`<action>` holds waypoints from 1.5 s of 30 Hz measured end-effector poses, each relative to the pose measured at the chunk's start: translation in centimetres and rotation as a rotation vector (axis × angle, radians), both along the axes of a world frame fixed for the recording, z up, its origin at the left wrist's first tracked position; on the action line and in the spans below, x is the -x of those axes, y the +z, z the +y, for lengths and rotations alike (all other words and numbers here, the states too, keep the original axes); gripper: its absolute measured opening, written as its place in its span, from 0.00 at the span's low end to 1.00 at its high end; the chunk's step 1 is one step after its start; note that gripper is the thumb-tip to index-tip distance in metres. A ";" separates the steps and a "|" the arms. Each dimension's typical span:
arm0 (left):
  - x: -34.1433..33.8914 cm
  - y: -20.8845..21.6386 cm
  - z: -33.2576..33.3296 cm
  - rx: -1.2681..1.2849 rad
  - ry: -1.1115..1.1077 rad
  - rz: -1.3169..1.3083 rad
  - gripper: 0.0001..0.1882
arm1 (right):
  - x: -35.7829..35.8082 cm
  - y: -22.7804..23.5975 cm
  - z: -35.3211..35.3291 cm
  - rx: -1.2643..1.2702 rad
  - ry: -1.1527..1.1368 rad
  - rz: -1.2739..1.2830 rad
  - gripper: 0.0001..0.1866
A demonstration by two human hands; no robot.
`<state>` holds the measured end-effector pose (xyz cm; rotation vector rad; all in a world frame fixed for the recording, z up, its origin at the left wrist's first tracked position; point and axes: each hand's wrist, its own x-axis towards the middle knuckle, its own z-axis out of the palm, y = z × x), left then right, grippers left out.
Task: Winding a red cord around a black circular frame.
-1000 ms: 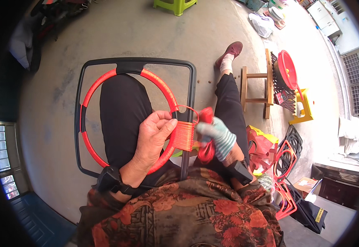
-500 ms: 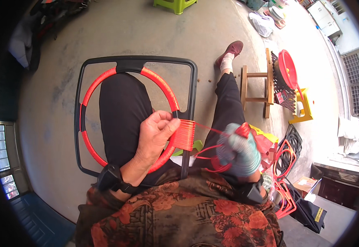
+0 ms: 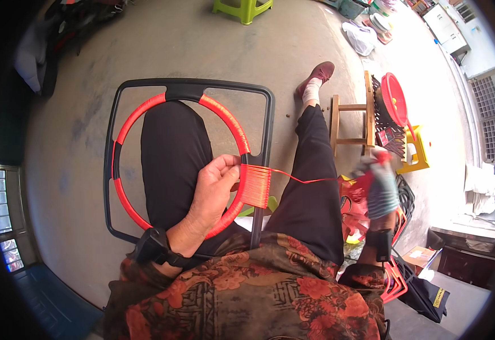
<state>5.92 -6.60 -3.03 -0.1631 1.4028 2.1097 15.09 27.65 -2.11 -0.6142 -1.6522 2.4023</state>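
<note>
A black rectangular frame (image 3: 225,84) with an inner ring rests over my left thigh. Shiny red cord wraps most of the ring (image 3: 226,120); black stretches show at its top and sides. At its right side, a band of red cord windings (image 3: 256,186) spans the gap to the frame's outer bar. My bare left hand (image 3: 214,190) pinches the ring right beside those windings. From them a red cord (image 3: 301,181) runs rightward to my right hand (image 3: 381,190), which wears a grey-blue striped glove. That hand is motion-blurred, closed around a red cord bundle.
Right of my leg stand a wooden stool frame (image 3: 352,107), a red basket (image 3: 394,99) and a yellow stool (image 3: 419,150). Red bags (image 3: 350,211) and red-wrapped frames (image 3: 394,283) lie by my right arm. A green stool (image 3: 243,8) is ahead.
My right hand has swung outward to the right, drawing the loose cord loops into one long strand. My left hand keeps its place on the ring.
</note>
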 end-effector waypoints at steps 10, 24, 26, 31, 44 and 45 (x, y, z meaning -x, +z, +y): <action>0.1 -0.8 -0.3 0.065 0.018 0.048 0.05 | 7.0 -1.8 -15.6 -0.592 0.608 -0.188 0.38; -0.7 2.5 0.3 0.357 0.356 0.849 0.10 | 9.6 1.6 -17.3 -1.039 0.258 0.582 0.16; -0.4 2.0 0.4 0.286 0.366 0.591 0.09 | 8.2 2.1 -14.8 -1.136 0.273 0.509 0.14; 0.0 0.6 0.0 0.161 0.116 0.253 0.15 | 1.8 0.6 -9.1 -1.019 0.354 0.025 0.08; 0.5 0.0 1.3 0.023 0.007 -0.032 0.08 | 1.3 -1.9 -9.2 -0.393 -0.007 -0.284 0.08; 0.6 0.1 1.4 0.015 -0.002 -0.034 0.08 | 1.2 -2.0 -9.2 -0.211 -0.030 -0.189 0.09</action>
